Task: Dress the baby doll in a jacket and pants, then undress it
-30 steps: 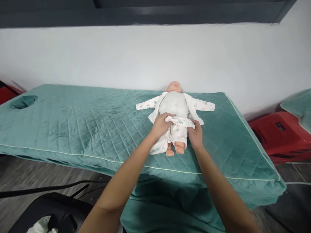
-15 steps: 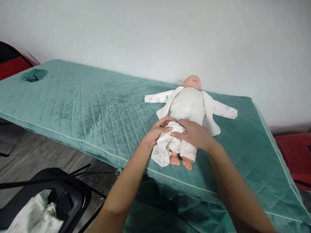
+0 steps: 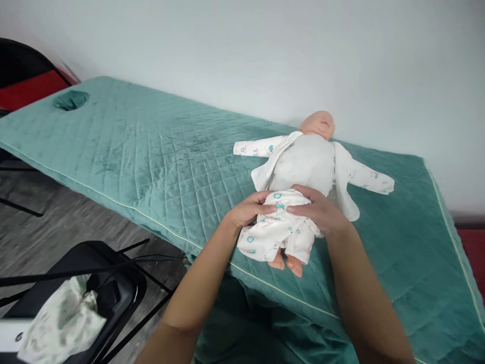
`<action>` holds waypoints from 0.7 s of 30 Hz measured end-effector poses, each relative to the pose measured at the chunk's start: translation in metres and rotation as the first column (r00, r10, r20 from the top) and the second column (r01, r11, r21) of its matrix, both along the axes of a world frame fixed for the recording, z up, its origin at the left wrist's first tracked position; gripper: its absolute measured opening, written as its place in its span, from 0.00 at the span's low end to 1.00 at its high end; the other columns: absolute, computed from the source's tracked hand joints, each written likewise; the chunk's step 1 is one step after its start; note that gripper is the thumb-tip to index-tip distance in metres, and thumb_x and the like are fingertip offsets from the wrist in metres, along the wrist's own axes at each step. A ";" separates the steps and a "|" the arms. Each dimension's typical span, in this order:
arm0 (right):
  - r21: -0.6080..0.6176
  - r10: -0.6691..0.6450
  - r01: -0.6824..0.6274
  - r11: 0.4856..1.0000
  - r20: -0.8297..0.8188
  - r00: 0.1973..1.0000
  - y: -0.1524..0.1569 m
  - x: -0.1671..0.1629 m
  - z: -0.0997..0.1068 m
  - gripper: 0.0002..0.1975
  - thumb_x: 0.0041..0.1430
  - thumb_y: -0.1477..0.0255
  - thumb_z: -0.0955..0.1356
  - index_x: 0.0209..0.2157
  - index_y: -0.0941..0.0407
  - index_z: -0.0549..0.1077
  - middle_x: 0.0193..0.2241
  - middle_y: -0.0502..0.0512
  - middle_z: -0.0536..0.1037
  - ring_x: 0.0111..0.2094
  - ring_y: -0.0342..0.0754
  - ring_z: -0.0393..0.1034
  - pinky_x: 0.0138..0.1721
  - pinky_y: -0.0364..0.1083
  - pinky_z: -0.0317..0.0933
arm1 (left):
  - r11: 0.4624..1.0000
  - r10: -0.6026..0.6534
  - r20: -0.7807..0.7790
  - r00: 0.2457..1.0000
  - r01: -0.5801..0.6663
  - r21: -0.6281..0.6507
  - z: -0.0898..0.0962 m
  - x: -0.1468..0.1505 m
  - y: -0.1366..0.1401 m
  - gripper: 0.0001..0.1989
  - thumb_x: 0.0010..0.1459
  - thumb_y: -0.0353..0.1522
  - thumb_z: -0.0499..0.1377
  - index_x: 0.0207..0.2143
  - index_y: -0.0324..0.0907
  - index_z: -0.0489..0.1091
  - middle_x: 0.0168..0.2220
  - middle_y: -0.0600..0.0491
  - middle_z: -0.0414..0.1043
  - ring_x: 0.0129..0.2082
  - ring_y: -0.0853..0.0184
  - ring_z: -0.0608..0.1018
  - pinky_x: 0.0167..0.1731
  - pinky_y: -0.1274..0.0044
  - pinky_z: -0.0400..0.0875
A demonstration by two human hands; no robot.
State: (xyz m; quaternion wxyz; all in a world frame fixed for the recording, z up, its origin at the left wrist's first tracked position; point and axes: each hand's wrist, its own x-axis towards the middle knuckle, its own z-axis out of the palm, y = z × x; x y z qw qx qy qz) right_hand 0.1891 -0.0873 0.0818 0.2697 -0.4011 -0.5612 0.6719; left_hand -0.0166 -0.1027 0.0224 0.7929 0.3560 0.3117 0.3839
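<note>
A baby doll [image 3: 305,162] lies on its back on a green quilted massage bed [image 3: 182,151], its head toward the wall. Its white patterned jacket [image 3: 346,182] hangs open, with both sleeves spread sideways. Over its legs lie white baby trousers [image 3: 273,235] with small blue-green prints; the feet [image 3: 294,265] poke out below. My left hand [image 3: 252,207] grips the trousers' waist at the left side, thumb on top. Opposite it, my right hand [image 3: 318,207] pinches the same waist, thumb over the cloth. The fingers of both hands are partly hidden beneath the fabric.
A black folding chair [image 3: 125,288] at lower left holds a crumpled pale cloth [image 3: 62,323] and a white box [image 3: 13,333]. A red and black chair [image 3: 32,86] stands beyond the bed's left end. A pale wall [image 3: 242,55] borders the bed's far side.
The trousers, bunched before, are now spread wider over the doll's legs and lap, with the waist drawn up. My right hand has shifted slightly right. The camera view has also shifted.
</note>
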 end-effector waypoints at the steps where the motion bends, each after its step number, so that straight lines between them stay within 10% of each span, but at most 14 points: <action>1: 0.051 0.031 -0.033 0.998 0.042 0.999 0.001 0.000 0.002 0.16 0.49 0.63 0.77 0.36 0.56 0.75 0.30 0.48 0.75 0.31 0.44 0.69 0.31 0.42 0.62 | 0.999 0.033 0.018 0.999 -0.032 -0.006 -0.002 0.000 0.000 0.27 0.39 0.40 0.75 0.41 0.37 0.76 0.34 0.51 0.78 0.30 0.68 0.77 0.33 0.78 0.71; 6: 0.138 0.218 -0.246 0.959 0.191 0.957 0.001 -0.004 0.006 0.22 0.51 0.62 0.76 0.47 0.54 0.78 0.41 0.51 0.80 0.40 0.51 0.73 0.40 0.46 0.67 | 0.993 0.110 0.022 0.994 -0.109 -0.033 -0.008 0.002 0.001 0.29 0.37 0.45 0.75 0.40 0.37 0.76 0.32 0.50 0.78 0.28 0.68 0.77 0.31 0.77 0.71; 15: -0.079 -0.218 0.211 0.974 -0.084 0.972 -0.001 -0.002 -0.007 0.15 0.47 0.65 0.77 0.35 0.56 0.75 0.27 0.48 0.76 0.27 0.44 0.70 0.29 0.42 0.64 | 0.989 -0.104 -0.071 0.992 0.111 0.102 0.003 -0.001 -0.002 0.39 0.33 0.42 0.77 0.49 0.38 0.75 0.41 0.50 0.79 0.35 0.65 0.78 0.33 0.79 0.70; 21: 0.010 -0.151 0.151 0.988 -0.002 0.988 -0.004 -0.008 -0.001 0.17 0.54 0.58 0.75 0.36 0.56 0.75 0.28 0.50 0.76 0.27 0.44 0.68 0.27 0.42 0.62 | 0.999 -0.041 -0.053 0.998 0.041 -0.006 0.001 -0.001 -0.006 0.31 0.41 0.40 0.75 0.48 0.37 0.76 0.33 0.51 0.79 0.27 0.68 0.77 0.30 0.78 0.71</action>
